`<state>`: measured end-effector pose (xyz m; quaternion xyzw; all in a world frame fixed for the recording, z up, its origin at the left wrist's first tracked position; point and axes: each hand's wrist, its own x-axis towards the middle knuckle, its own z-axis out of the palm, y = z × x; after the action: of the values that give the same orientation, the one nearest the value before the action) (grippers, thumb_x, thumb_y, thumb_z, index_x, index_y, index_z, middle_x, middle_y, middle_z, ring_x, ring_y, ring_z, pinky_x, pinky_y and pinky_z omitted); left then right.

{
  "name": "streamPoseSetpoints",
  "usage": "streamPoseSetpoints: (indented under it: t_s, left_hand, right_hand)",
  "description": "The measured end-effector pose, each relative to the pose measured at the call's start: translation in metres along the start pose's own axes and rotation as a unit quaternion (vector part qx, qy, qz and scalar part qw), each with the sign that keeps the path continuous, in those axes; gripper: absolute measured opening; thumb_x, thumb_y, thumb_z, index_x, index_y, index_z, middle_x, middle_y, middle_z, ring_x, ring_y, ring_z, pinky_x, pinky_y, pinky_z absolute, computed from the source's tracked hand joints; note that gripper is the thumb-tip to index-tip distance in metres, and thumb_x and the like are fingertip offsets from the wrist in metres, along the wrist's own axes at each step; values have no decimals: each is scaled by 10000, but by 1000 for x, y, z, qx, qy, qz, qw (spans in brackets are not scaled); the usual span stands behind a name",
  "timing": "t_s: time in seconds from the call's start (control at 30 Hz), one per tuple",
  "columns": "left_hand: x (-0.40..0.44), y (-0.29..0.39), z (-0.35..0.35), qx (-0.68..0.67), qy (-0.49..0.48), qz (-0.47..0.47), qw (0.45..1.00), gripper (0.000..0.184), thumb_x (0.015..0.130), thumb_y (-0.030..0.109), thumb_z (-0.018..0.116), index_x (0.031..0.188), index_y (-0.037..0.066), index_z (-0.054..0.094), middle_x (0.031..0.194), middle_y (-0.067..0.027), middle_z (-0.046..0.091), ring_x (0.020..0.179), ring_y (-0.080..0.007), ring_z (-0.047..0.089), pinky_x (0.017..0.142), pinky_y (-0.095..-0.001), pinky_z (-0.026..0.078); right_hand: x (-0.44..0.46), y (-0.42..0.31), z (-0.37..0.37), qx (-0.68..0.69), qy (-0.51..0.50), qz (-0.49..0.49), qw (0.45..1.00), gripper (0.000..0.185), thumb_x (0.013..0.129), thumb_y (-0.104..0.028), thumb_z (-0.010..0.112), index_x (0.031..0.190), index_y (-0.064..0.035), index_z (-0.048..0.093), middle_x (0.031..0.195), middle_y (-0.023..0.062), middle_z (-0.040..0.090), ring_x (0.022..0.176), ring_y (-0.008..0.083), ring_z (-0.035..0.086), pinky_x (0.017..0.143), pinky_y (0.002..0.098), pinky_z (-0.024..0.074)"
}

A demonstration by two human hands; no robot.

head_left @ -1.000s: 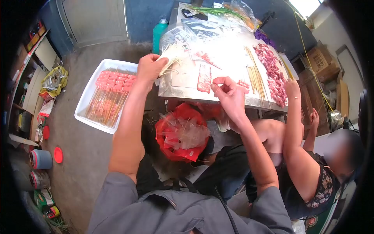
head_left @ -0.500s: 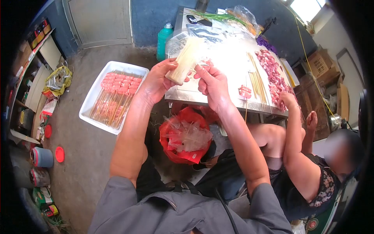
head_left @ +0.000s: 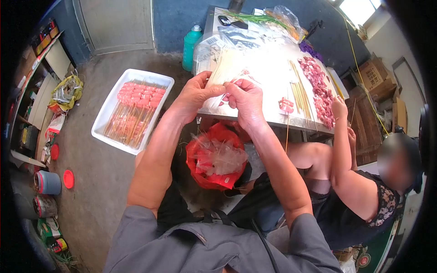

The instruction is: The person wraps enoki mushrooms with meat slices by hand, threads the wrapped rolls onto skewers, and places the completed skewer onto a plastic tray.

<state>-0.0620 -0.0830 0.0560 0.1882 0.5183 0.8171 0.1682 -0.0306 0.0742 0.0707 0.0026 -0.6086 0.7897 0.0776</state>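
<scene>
My left hand (head_left: 198,96) is wrapped round a bundle of thin pale strands (head_left: 225,66) over the table's front left corner. My right hand (head_left: 246,98) is pinched against the bundle's lower end, where some clear film shows; what its fingers grip is too small to make out. To the right, a skewer with meat pieces (head_left: 286,105) rests on the table edge, its stick hanging over. Beside it lie loose wooden skewers (head_left: 300,95) and a long row of raw meat pieces (head_left: 317,86). A white tray (head_left: 101,119) on the left holds rows of finished meat skewers (head_left: 141,98).
A red bag-lined bin (head_left: 193,170) stands below the table's front edge (head_left: 268,119). A teal bottle (head_left: 191,48) is behind the left corner. At the right sits a co-worker (head_left: 355,195), one hand beside the meat. Green stalks (head_left: 255,18) lie at the back.
My left hand brought the bundle from the left to the middle, and my right hand left the table to meet it. The skewer of meat now lies at the edge. The co-worker's hands moved.
</scene>
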Motion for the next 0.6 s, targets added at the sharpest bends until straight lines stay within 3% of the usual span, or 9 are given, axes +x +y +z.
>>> streamPoseSetpoints:
  t_s: [0.13, 0.2, 0.43, 0.53, 0.6]
  left_hand:
    - [3, -4, 0, -30, 22, -6, 999, 520, 834, 91, 732, 1288, -29, 509, 1119, -128, 638, 965, -169, 647, 819, -332, 562]
    - [4, -7, 3, -55, 64, 5, 996, 495, 839, 66, 720, 1277, -34, 512, 1074, -145, 652, 872, -185, 673, 776, -335, 579]
    - [19, -17, -4, -78, 148, 7, 986, 331, 879, 28, 658, 1190, -8, 549, 990, -110, 676, 805, -171, 682, 769, -320, 585]
    - [32, -22, -8, -51, 166, 33, 984, 311, 872, 33, 670, 1155, -12, 550, 973, -116, 673, 785, -166, 678, 718, -302, 578]
    - [44, -28, -7, 110, 185, 101, 971, 318, 862, 90, 691, 1137, -16, 572, 956, -117, 674, 775, -178, 670, 702, -319, 556]
  right_hand:
    - [-2, -2, -2, -19, 5, 14, 1000, 91, 851, -42, 689, 806, -9, 618, 653, 83, 640, 473, 94, 528, 438, 218, 355]
    - [-5, -2, -2, 19, 12, 3, 1000, 83, 856, -39, 682, 820, -6, 615, 658, 80, 627, 470, 94, 521, 419, 228, 349]
    - [-5, -4, -15, 87, 61, -39, 994, 77, 868, -25, 664, 822, -17, 602, 641, 59, 582, 437, 98, 478, 400, 243, 347]
    - [-8, -17, -21, 94, 85, -23, 992, 113, 879, -34, 645, 773, -18, 608, 613, 24, 525, 437, 85, 396, 429, 257, 320]
    - [-8, -15, -27, 72, 82, -24, 994, 104, 879, -33, 648, 783, -18, 611, 615, 23, 529, 438, 84, 401, 430, 255, 322]
